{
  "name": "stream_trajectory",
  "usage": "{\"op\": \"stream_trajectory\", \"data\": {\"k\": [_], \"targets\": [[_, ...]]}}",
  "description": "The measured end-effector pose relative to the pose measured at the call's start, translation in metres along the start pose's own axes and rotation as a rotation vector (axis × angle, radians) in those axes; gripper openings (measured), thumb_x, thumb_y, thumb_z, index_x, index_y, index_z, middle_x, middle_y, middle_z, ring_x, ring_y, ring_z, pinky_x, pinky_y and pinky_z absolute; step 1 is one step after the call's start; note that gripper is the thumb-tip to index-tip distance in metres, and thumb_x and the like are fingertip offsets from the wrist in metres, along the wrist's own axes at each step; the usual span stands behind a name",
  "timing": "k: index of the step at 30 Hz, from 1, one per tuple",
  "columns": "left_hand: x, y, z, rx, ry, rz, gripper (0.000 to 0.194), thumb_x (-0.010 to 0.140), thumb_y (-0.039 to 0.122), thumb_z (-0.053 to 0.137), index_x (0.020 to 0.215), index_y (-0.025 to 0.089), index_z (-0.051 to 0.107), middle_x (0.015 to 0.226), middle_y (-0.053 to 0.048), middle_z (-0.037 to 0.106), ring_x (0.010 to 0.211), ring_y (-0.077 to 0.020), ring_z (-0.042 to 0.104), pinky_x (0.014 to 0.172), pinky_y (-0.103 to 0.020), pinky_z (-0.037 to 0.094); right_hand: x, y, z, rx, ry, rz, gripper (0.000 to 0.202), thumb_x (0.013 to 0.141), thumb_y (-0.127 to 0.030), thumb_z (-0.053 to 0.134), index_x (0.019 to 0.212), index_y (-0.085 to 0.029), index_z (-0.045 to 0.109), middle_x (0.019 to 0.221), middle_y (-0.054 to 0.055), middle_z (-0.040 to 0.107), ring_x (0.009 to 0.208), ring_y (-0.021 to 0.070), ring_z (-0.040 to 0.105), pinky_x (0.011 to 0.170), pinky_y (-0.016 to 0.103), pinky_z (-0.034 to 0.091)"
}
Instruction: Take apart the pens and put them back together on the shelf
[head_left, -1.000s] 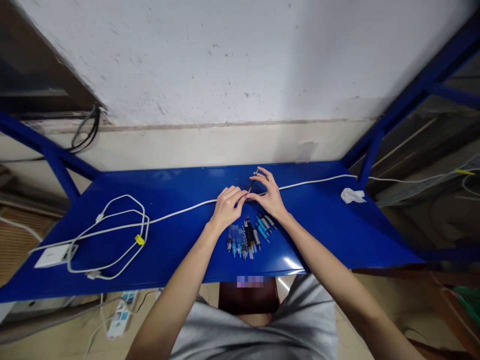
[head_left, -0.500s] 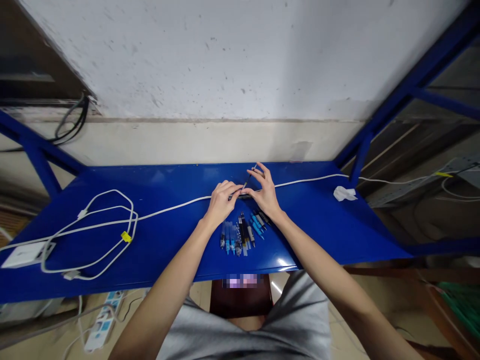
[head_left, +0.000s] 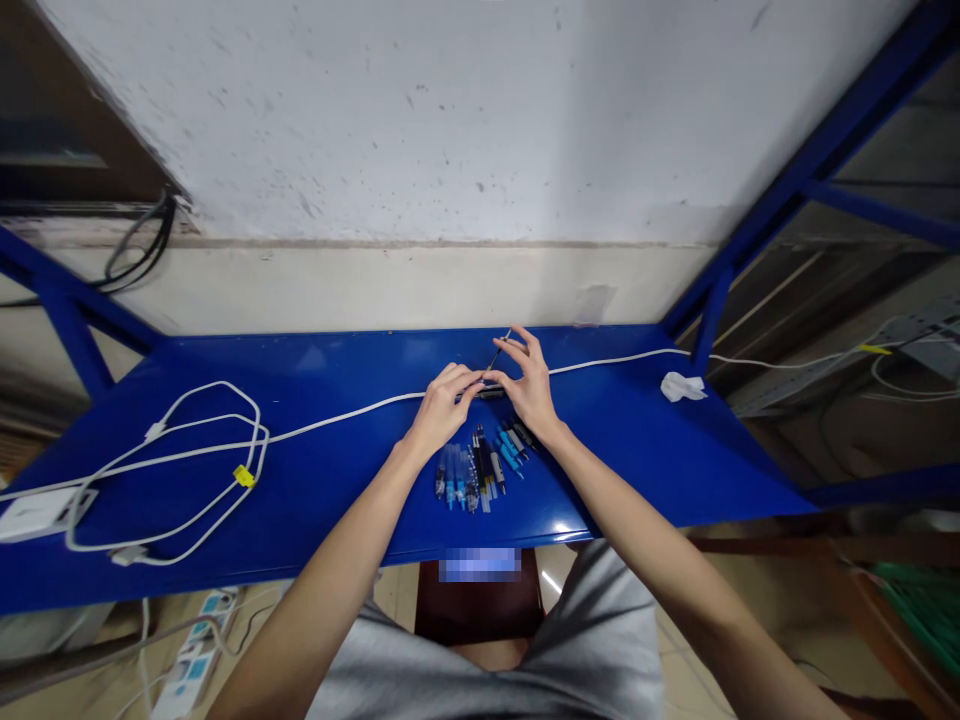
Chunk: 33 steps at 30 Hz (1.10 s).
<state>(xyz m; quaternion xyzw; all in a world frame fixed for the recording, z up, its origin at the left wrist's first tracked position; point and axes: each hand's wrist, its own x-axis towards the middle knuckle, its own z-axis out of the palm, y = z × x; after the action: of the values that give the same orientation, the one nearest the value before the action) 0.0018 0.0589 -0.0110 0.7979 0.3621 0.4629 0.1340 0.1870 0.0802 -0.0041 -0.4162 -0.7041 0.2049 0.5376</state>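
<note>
Landmark: the row of pen parts on the blue table. A thin dark pen piece is up in the fingers, beyond the row on the wall side, off the tabletop as far as can be judged. Long axis slants: lower end toward the left hand and the row, upper end away from the row and off to the right. Left hand is at the lower end only; right hand reaches both ends, so neither is clearly nearer. Left thumb and index are pressed nearly together, apparently pinching the lower tip; exact contact too small to tell. Right thumb and index are spread wide in a C, thumb by the lower tip next to the left fingertips, index up at the far end, so the piece sits across that gap; middle finger curls against it or very close. A dark slim item lies under the hands, just beyond the row. White cable runs across the table beyond the row, passing beneath the hands. Looped white cord with a yellow tag is well left of the row; crumpled tissue well right of it.
</note>
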Motion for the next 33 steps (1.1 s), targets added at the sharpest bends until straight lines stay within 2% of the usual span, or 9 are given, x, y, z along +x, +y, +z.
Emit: {"op": "stream_trajectory", "data": {"k": [5, 9, 11, 14, 17, 20, 27, 33], "targets": [[0.001, 0.002, -0.001, 0.021, 0.002, 0.0, 0.029, 0.105, 0.03, 0.047, 0.119, 0.02, 0.07, 0.093, -0.006, 0.068, 0.089, -0.019, 0.059, 0.084, -0.036, 0.051, 0.0, -0.006, -0.002, -0.045, 0.059, 0.024, 0.046, 0.092, -0.058, 0.065, 0.128, -0.029, 0.068, 0.15, 0.012, 0.042, 0.127, 0.0312, 0.056, 0.116, 0.055, 0.044], [0.002, 0.0, -0.002, 0.058, 0.032, -0.018, 0.032, 0.106, 0.03, 0.044, 0.125, 0.019, 0.068, 0.094, -0.006, 0.067, 0.09, -0.0193, 0.059, 0.087, -0.037, 0.051, 0.0, -0.011, -0.004, -0.069, 0.136, -0.022, 0.032, 0.101, -0.046, 0.055, 0.123, -0.028, 0.07, 0.143, 0.011, 0.048, 0.121, 0.0276, 0.061, 0.113, 0.051, 0.048], [0.001, 0.0, -0.003, 0.083, 0.045, -0.039, 0.032, 0.106, 0.03, 0.043, 0.124, 0.019, 0.068, 0.093, -0.006, 0.066, 0.091, -0.02, 0.059, 0.086, -0.037, 0.051, -0.002, -0.013, -0.004, -0.063, 0.146, -0.04, 0.029, 0.103, -0.04, 0.049, 0.119, -0.028, 0.071, 0.131, 0.011, 0.057, 0.114, 0.0253, 0.064, 0.106, 0.048, 0.053], [0.001, 0.0, -0.005, 0.135, 0.052, -0.068, 0.032, 0.106, 0.03, 0.043, 0.121, 0.019, 0.069, 0.096, -0.007, 0.067, 0.094, -0.021, 0.06, 0.086, -0.036, 0.05, -0.004, -0.014, -0.001, -0.013, 0.069, -0.051, 0.028, 0.104, -0.036, 0.047, 0.11, -0.027, 0.073, 0.106, 0.008, 0.066, 0.095, 0.0218, 0.068, 0.091, 0.041, 0.058], [0.0, -0.001, -0.006, 0.203, 0.047, -0.078, 0.03, 0.106, 0.029, 0.044, 0.116, 0.019, 0.07, 0.098, -0.007, 0.069, 0.095, -0.0216, 0.061, 0.088, -0.037, 0.048, -0.006, -0.012, 0.002, 0.042, -0.009, -0.056, 0.023, 0.102, -0.035, 0.054, 0.102, -0.023, 0.074, 0.093, 0.005, 0.069, 0.08, 0.0191, 0.067, 0.079, 0.035, 0.058], [-0.001, -0.003, -0.007, 0.246, 0.033, -0.08, 0.029, 0.105, 0.027, 0.045, 0.113, 0.02, 0.071, 0.098, -0.007, 0.07, 0.094, -0.022, 0.062, 0.087, -0.037, 0.048, -0.005, -0.01, 0.003, 0.05, -0.036, -0.029, 0.021, 0.099, -0.036, 0.059, 0.096, -0.022, 0.074, 0.088, 0.004, 0.071, 0.075, 0.0179, 0.066, 0.075, 0.033, 0.056], [-0.001, -0.007, -0.007, 0.199, 0.016, -0.053, 0.03, 0.103, 0.02, 0.044, 0.115, 0.018, 0.071, 0.096, -0.008, 0.067, 0.092, -0.0215, 0.062, 0.083, -0.036, 0.05, -0.004, -0.007, 0.003, 0.048, -0.077, -0.009, 0.024, 0.098, -0.039, 0.061, 0.09, -0.021, 0.075, 0.089, 0.004, 0.073, 0.08, 0.0191, 0.068, 0.075, 0.032, 0.054], [-0.001, -0.002, -0.009, 0.202, -0.025, -0.045, 0.033, 0.104, 0.016, 0.04, 0.119, 0.019, 0.069, 0.099, -0.008, 0.066, 0.094, -0.0207, 0.061, 0.085, -0.036, 0.051, -0.004, -0.007, 0.004, 0.006, -0.101, 0.027, 0.036, 0.097, -0.049, 0.061, 0.082, -0.019, 0.072, 0.076, 0.002, 0.068, 0.066, 0.0156, 0.058, 0.063, 0.028, 0.044]]}}
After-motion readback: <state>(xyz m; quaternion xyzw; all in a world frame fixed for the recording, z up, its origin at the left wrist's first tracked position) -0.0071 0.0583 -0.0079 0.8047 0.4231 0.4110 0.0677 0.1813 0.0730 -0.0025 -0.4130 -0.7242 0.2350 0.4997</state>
